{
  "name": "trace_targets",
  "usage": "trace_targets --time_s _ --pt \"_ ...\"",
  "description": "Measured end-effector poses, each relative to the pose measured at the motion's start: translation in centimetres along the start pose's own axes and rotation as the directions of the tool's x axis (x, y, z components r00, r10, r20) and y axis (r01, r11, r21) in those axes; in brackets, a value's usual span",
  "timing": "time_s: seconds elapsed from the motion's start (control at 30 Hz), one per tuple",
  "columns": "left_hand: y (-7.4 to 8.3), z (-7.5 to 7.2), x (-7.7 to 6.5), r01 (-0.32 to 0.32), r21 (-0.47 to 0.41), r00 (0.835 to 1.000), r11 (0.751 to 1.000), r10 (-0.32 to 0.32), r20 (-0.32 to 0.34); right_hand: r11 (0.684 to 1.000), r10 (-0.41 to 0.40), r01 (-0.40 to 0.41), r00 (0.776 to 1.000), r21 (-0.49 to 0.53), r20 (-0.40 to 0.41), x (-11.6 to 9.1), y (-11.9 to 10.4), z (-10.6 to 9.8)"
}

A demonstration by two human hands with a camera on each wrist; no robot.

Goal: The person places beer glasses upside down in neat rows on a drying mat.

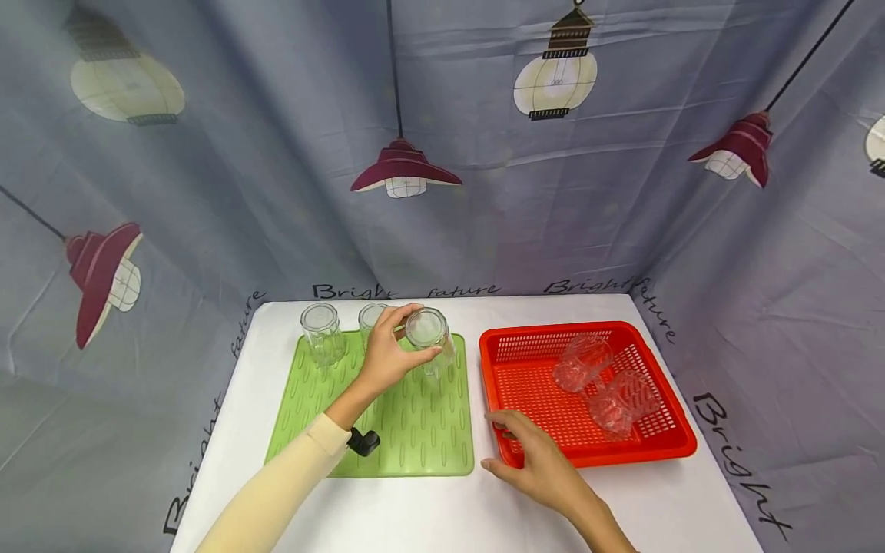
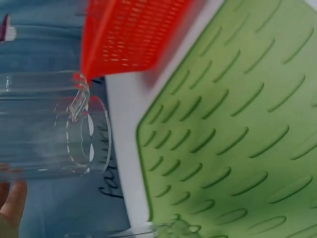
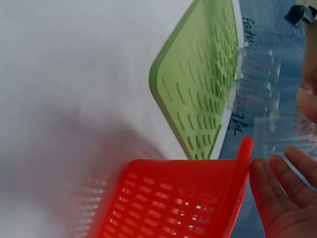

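Note:
My left hand (image 1: 387,355) grips a clear glass mug (image 1: 426,330) between fingers and thumb. The mug is bottom up, over the back right of the green drying mat (image 1: 415,442). Its rim and handle show in the left wrist view, where the mug (image 2: 47,131) hangs apart from the mat. My right hand (image 1: 535,461) is beside the front left corner of the red basket (image 1: 487,357), holding nothing. In the right wrist view the fingers of that hand (image 3: 290,198) are extended close to the basket's rim.
Two glass mugs, one at the back left (image 1: 322,334) and one partly hidden by my left hand (image 1: 371,315), stand bottom up on the mat. Two more mugs (image 1: 582,362) lie in the basket's right part. A white table (image 1: 449,514) lies under everything; a grey curtain hangs behind.

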State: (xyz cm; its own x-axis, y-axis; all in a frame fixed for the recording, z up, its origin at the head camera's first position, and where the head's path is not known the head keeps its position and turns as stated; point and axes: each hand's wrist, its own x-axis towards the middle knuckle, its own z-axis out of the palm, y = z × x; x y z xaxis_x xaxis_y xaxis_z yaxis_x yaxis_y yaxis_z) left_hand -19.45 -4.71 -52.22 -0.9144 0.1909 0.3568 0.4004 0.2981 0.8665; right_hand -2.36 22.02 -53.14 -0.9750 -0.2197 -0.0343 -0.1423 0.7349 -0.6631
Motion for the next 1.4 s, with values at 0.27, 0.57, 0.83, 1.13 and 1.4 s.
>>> trace_targets --time_s 0.27,0.57,0.83,1.13,1.4 --pt "-2.8 2.4 1.9 0.07 0.062 0.997 0.996 -0.072 0.031 1.0 0.0 0.0 1.0 0.002 -0.009 -0.5 0.1 0.3" --pt "-4.9 3.7 2.4 0.108 0.163 0.991 0.981 -0.12 0.066 1.0 0.024 -0.025 1.0 -0.015 -0.016 -0.7 0.3 0.4" --pt "-5.7 4.1 2.7 0.121 0.216 0.986 0.969 -0.144 0.09 1.0 0.007 -0.008 1.0 -0.011 -0.025 -0.7 0.5 0.5" --pt "-5.6 3.9 3.0 0.194 0.277 0.968 0.941 -0.229 0.101 0.999 0.033 -0.034 0.999 -0.006 -0.014 -0.7 0.3 0.5" --pt "-5.7 3.8 3.0 0.205 0.284 0.964 0.936 -0.243 0.105 0.998 0.064 -0.064 0.998 0.026 0.011 -0.6 0.1 0.3"
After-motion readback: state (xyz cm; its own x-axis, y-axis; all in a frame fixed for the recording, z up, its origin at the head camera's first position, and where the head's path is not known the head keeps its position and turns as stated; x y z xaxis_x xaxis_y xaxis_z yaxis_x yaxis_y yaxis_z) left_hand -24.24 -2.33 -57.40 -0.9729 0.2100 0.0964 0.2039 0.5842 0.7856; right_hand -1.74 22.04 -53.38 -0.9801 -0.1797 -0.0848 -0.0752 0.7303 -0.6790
